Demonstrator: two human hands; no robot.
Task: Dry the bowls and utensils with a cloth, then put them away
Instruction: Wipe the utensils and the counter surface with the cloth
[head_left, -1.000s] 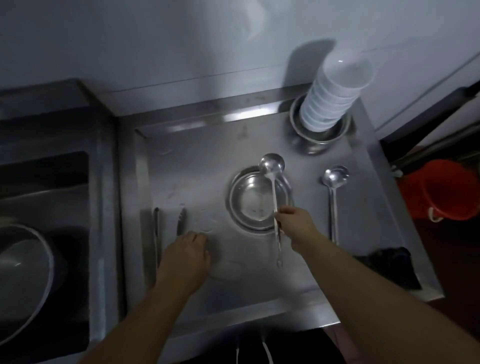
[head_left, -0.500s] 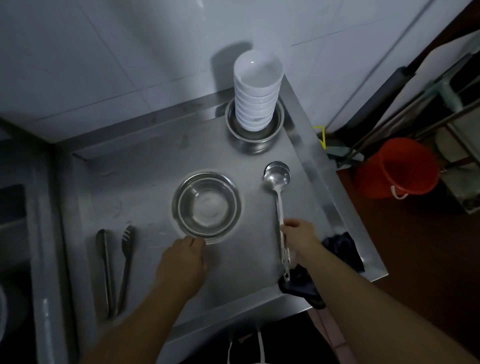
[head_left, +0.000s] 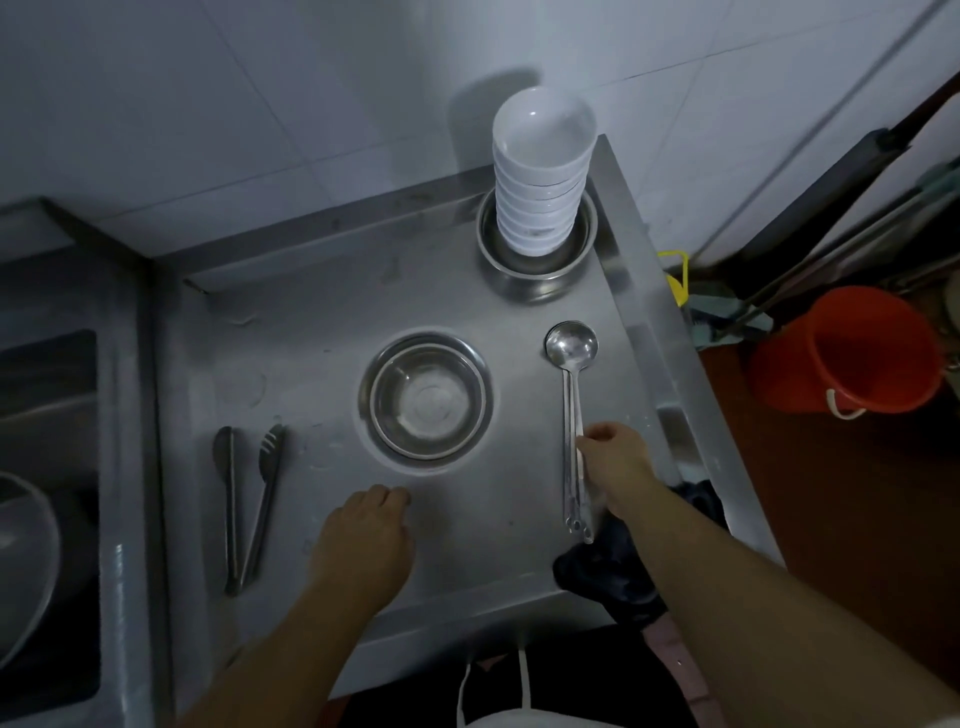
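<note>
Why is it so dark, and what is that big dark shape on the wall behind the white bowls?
Head view: the light is dim and bluish. The dark shape on the wall is the shadow of the stacked white bowls. Bright glints show on the ladles and the metal bowl. The wide lens bends the counter edges.

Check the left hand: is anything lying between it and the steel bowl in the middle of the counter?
Nothing visible. The left hand rests on bare counter, just short of the steel bowl. The tongs lie off to its left, and the ladles under the right hand sit on the bowl's far side.
</note>
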